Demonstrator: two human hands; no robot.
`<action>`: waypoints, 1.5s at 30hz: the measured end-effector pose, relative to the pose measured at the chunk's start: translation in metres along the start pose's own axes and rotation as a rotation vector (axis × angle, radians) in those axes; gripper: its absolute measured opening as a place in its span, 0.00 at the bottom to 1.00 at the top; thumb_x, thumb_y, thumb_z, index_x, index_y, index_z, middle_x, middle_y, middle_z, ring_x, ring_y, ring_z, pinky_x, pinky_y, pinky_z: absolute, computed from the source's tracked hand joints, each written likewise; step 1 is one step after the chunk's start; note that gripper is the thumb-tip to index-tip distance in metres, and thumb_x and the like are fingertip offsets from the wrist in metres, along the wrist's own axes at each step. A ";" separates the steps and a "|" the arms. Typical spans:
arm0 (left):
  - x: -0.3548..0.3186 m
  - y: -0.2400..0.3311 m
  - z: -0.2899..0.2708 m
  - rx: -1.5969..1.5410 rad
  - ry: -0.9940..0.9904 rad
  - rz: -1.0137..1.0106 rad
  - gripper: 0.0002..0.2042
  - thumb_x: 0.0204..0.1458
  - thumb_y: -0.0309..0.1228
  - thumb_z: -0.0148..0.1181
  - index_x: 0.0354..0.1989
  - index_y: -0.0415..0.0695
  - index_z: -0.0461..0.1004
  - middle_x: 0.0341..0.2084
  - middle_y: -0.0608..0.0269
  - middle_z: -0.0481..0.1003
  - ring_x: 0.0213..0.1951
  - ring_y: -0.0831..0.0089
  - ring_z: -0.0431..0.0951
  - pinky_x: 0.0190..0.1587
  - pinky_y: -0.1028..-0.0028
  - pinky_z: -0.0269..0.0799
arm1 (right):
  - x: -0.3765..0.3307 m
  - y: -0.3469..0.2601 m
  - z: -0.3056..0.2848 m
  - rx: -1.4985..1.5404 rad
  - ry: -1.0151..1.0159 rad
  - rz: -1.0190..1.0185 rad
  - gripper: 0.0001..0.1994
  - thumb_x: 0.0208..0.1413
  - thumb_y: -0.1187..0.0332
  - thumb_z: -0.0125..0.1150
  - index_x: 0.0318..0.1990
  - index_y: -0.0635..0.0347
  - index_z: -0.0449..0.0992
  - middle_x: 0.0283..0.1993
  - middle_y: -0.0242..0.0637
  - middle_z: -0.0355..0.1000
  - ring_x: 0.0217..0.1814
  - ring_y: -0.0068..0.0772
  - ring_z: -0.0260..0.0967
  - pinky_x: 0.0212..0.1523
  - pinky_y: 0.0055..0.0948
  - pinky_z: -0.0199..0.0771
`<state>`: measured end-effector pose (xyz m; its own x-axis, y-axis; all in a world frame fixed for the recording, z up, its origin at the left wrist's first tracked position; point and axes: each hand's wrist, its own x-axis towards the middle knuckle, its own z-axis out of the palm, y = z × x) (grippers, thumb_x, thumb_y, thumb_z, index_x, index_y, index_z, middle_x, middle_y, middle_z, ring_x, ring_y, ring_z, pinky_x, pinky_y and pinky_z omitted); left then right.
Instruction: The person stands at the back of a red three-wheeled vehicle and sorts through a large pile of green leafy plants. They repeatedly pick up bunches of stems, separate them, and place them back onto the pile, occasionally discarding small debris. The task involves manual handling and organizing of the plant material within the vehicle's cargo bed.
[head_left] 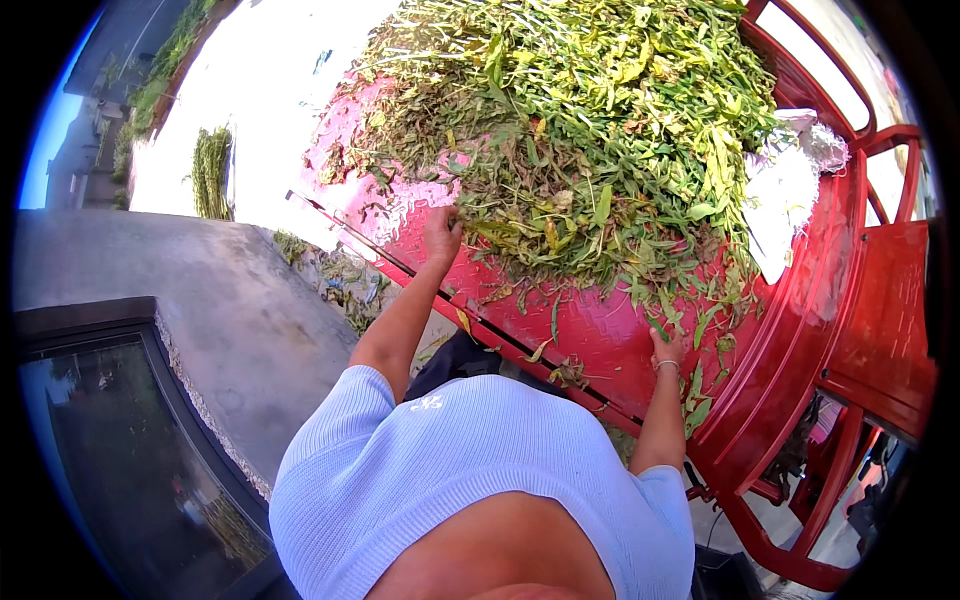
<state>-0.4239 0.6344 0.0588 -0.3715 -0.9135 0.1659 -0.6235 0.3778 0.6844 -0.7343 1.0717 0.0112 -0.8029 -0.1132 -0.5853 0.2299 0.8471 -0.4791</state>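
1. Your two hands are well apart over the red metal cargo bed (607,325), its flat floor stamped with a raised pattern and bounded near you by a long dark edge strip.
2. Your left hand (443,235) is curled, knuckles up, at the near left edge of the big heap of leafy green and yellowing stalks (640,130); whether it is clamped on any stems, you cannot tell from here.
3. Your right hand (668,346) is low on the bed, nearer the right side, with a thin pale bracelet (669,364) round its wrist; a slim green leaf (657,328) shows at its fingertips; whether they pinch it, you cannot tell.
4. The heap covers the far part of the bed; its stalks are thin and tangled, bright green on top, brown and wilted toward your left hand; loose leaves scatter near your right hand.
5. Beside the heap's right flank lies a crumpled white woven sack (783,195); beyond it curve smooth, glossy red tubular rails (908,133).
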 end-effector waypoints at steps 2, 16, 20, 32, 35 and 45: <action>0.039 -0.006 -0.010 0.014 0.030 0.100 0.16 0.36 0.20 0.63 0.36 0.43 0.70 0.31 0.57 0.71 0.33 0.60 0.73 0.36 0.68 0.70 | 0.025 -0.029 0.040 -0.361 0.061 -0.064 0.49 0.35 0.42 0.68 0.64 0.54 0.51 0.59 0.54 0.57 0.56 0.54 0.61 0.48 0.49 0.69; 0.224 -0.033 0.029 0.376 -0.576 0.341 0.55 0.20 0.37 0.77 0.64 0.65 0.49 0.64 0.44 0.41 0.60 0.41 0.51 0.56 0.56 0.62 | -0.051 -0.367 0.240 -0.551 0.075 -0.312 0.45 0.32 0.51 0.73 0.61 0.30 0.52 0.69 0.48 0.33 0.63 0.66 0.46 0.48 0.55 0.66; 0.189 0.055 0.080 0.322 -0.921 0.496 0.41 0.25 0.31 0.74 0.55 0.57 0.62 0.61 0.53 0.50 0.55 0.44 0.59 0.51 0.61 0.68 | -0.006 -0.345 0.244 -0.397 0.112 -0.511 0.26 0.34 0.59 0.71 0.44 0.49 0.70 0.57 0.53 0.56 0.52 0.59 0.60 0.44 0.44 0.68; 0.079 0.022 0.007 -0.198 -0.483 0.271 0.32 0.29 0.26 0.71 0.49 0.45 0.67 0.54 0.46 0.60 0.52 0.48 0.65 0.52 0.63 0.65 | -0.069 -0.257 0.086 0.017 -0.162 -0.612 0.37 0.37 0.61 0.71 0.58 0.51 0.60 0.56 0.47 0.61 0.61 0.48 0.55 0.61 0.46 0.55; 0.068 -0.003 0.020 0.032 -0.423 0.156 0.49 0.22 0.32 0.76 0.61 0.51 0.56 0.61 0.41 0.46 0.57 0.45 0.58 0.57 0.58 0.60 | 0.010 -0.199 0.085 -0.074 0.018 -0.345 0.48 0.34 0.46 0.71 0.64 0.48 0.52 0.64 0.51 0.48 0.65 0.55 0.47 0.60 0.47 0.55; 0.014 0.093 0.085 0.164 -0.597 0.396 0.21 0.31 0.20 0.61 0.40 0.48 0.72 0.54 0.51 0.62 0.47 0.47 0.65 0.46 0.61 0.69 | -0.034 -0.236 0.169 -0.106 0.090 -0.549 0.24 0.39 0.58 0.66 0.42 0.66 0.71 0.53 0.54 0.63 0.57 0.59 0.57 0.55 0.46 0.60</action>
<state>-0.5456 0.6692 0.0650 -0.8724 -0.4839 -0.0687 -0.4426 0.7226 0.5310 -0.6677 0.7879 0.0336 -0.8336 -0.5115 -0.2085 -0.2879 0.7244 -0.6263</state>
